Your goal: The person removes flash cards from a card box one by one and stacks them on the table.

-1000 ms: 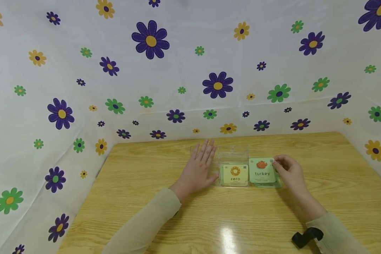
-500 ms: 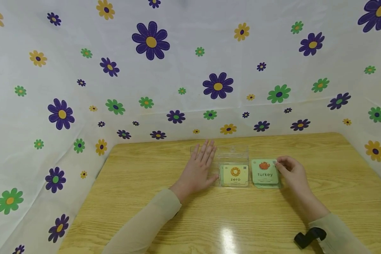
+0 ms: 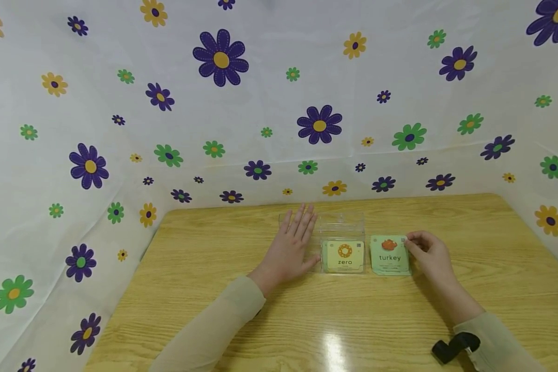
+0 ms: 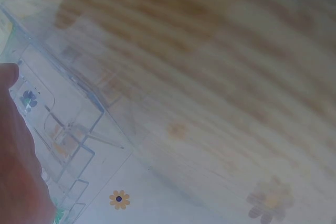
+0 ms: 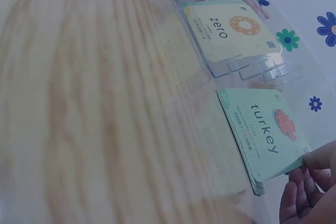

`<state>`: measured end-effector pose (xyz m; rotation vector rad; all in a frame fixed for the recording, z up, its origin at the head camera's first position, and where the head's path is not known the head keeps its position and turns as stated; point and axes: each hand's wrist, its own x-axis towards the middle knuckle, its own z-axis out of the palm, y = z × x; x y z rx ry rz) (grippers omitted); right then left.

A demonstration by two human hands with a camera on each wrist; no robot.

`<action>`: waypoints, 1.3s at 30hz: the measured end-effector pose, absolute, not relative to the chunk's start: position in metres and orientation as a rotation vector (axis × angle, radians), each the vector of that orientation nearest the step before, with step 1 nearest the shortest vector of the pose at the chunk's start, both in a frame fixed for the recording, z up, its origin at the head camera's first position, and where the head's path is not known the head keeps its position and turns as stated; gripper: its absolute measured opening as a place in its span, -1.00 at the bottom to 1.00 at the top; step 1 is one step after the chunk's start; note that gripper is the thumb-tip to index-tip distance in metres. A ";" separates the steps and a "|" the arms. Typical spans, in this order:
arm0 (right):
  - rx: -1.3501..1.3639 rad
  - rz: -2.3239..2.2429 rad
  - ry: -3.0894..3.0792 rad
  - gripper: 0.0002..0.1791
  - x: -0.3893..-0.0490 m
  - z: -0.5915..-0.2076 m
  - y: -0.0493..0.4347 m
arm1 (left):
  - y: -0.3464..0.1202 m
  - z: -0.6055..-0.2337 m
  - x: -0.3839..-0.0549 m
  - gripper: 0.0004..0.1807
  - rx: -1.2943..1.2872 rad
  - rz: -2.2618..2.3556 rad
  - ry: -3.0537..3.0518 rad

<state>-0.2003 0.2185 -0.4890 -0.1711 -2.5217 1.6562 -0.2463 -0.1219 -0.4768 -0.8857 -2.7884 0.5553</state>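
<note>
A clear plastic card holder (image 3: pixel 341 227) with stepped dividers stands on the table. In its front slot is a yellow card (image 3: pixel 345 257) reading "zero" under a ring-shaped picture, with a green edge showing behind it. My left hand (image 3: pixel 289 250) lies with straight fingers against the holder's left part. To the right of the holder, the green "turkey" card (image 3: pixel 389 254) lies over a small stack of green cards (image 5: pixel 245 163). My right hand (image 3: pixel 430 256) pinches the turkey card's upper right corner between thumb and finger, as the right wrist view shows.
The wooden table (image 3: pixel 204 289) spreads out in front of and beside the holder. A white flower-printed cloth (image 3: pixel 269 103) hangs close behind the table and along both sides. A black strap (image 3: pixel 455 347) sits at the right sleeve.
My right hand has moved slightly right and down with the turkey card, which now sits nearly squared over the green cards beneath. The left hand has stayed still on the holder.
</note>
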 end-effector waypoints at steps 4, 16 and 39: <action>-0.181 1.653 -2.519 -0.72 -0.201 -0.491 0.220 | -0.122 -0.477 -0.246 0.11 -0.884 0.556 -2.784; -0.276 1.554 -2.625 -0.69 -0.204 -0.493 0.222 | -0.121 -0.477 -0.246 0.09 -0.878 0.584 -2.745; -0.295 1.548 -2.614 -0.66 -0.211 -0.504 0.224 | -0.122 -0.476 -0.246 0.13 -0.876 0.604 -2.757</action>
